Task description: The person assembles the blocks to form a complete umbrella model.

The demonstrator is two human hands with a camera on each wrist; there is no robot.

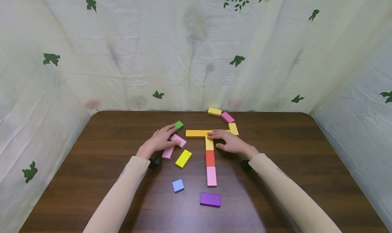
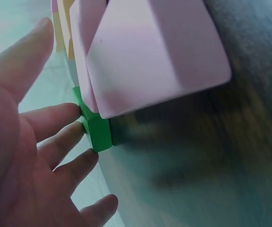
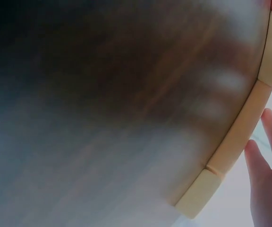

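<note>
On the left, my left hand reaches over the blocks with its fingers extended. Its fingertips touch a green block, which shows again in the left wrist view as a green block. Two pink blocks lie by the thumb, one partly covered by the hand. My right hand rests its fingers on a row of orange blocks, hiding part of it. A column of a pale yellow block, a red block and a light pink block runs toward me from that row.
A curve of a yellow block, a darker pink block and another yellow block stretches to the table's back edge. Nearer lie a bright yellow block, a blue block and a purple block. A curtain hangs behind.
</note>
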